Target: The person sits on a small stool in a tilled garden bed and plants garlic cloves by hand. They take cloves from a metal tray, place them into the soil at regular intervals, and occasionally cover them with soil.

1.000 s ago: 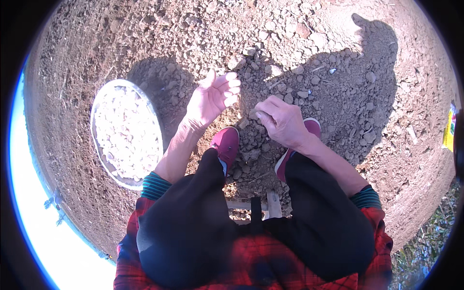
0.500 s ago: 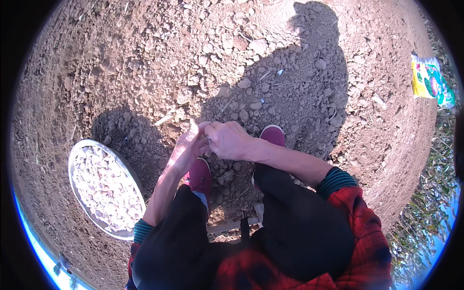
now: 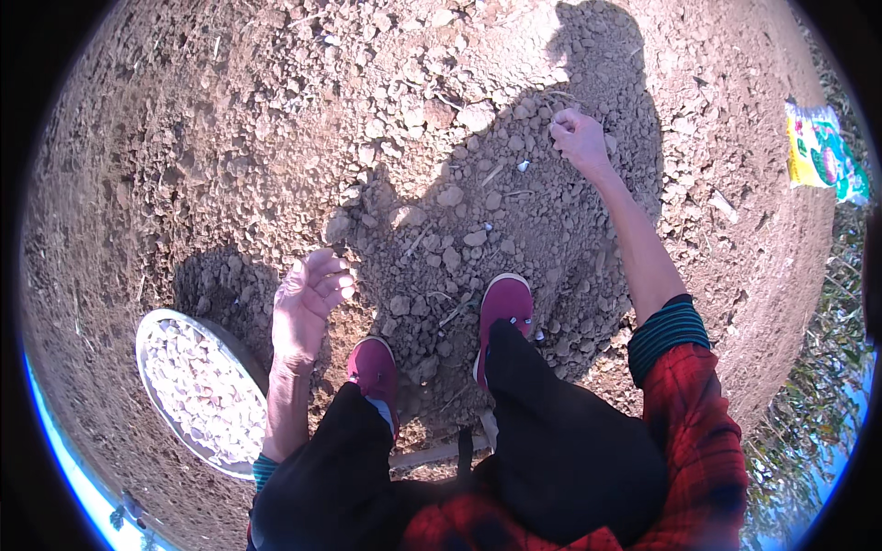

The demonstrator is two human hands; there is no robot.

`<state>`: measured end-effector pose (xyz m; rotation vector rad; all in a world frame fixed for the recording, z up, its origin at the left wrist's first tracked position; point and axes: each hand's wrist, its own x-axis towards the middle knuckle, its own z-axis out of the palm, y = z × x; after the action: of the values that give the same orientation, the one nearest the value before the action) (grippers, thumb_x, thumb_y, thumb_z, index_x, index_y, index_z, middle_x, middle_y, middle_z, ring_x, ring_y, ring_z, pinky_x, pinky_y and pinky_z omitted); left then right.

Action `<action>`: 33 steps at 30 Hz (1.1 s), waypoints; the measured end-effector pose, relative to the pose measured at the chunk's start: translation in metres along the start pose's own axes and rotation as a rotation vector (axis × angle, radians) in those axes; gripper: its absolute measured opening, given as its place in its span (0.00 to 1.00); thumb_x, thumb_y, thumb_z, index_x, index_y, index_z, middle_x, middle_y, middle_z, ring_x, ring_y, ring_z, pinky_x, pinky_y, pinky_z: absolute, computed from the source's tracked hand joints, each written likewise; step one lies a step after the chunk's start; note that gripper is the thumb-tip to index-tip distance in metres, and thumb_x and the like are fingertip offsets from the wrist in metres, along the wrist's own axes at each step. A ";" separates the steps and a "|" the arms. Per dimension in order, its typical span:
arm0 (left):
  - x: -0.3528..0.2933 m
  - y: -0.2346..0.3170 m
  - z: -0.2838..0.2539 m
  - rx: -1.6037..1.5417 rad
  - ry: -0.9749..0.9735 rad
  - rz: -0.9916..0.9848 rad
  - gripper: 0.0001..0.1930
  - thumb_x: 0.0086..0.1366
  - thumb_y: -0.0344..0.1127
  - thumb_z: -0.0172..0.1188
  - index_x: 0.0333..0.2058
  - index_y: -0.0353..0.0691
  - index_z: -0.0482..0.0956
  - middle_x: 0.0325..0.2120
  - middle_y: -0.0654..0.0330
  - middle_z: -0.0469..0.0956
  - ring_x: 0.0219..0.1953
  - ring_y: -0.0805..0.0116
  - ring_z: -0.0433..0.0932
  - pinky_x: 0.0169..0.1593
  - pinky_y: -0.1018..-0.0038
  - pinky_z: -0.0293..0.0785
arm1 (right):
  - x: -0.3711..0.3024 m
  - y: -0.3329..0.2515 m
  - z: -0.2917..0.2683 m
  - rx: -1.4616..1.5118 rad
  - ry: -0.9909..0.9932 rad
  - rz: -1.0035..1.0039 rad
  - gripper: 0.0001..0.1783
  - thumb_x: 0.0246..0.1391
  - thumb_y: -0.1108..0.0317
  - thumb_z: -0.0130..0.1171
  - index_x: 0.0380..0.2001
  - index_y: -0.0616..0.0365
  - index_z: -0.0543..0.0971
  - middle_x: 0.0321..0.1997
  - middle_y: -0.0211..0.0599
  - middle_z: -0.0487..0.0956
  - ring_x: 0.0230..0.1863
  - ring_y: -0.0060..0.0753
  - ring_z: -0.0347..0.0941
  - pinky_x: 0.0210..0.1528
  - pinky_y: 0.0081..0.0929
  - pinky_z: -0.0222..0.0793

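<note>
My right hand is stretched far forward over the shaded, cloddy soil. Its fingers are pinched together close to the ground; whatever they hold is too small to make out. A small white piece, like a garlic clove, lies on the soil to its left, and another white piece lies nearer. My left hand hovers before my left shoe, fingers loosely bent and apart, with nothing plainly seen in it. Left of that forearm stands a wide, pale-rimmed basin full of whitish pieces that look like garlic cloves.
Two maroon shoes stand on the soil below my hands. A pale bar lies low between my legs. On the far right is a yellow and green plastic bag, with leafy plants beyond the soil's edge.
My hands were together above the left shoe and have parted. The right one has gone forward and right, down near the soil; the left has drawn back leftward with its fingers loosened.
</note>
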<state>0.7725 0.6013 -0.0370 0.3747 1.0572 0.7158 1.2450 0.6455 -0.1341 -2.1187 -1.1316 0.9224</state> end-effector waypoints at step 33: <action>-0.286 0.046 -0.367 1.266 1.607 -0.048 0.39 0.62 0.57 0.55 0.63 0.36 0.58 0.62 0.44 0.57 0.64 0.48 0.57 0.65 0.55 0.53 | -0.089 -0.196 0.095 -0.204 -0.680 -0.441 0.18 0.55 0.67 0.59 0.48 0.63 0.77 0.36 0.39 0.81 0.32 0.23 0.74 0.36 0.24 0.72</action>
<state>0.3459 0.4173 0.0100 0.8621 3.0294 0.0464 1.0416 0.6789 -0.0209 -1.6031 -2.0009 1.3904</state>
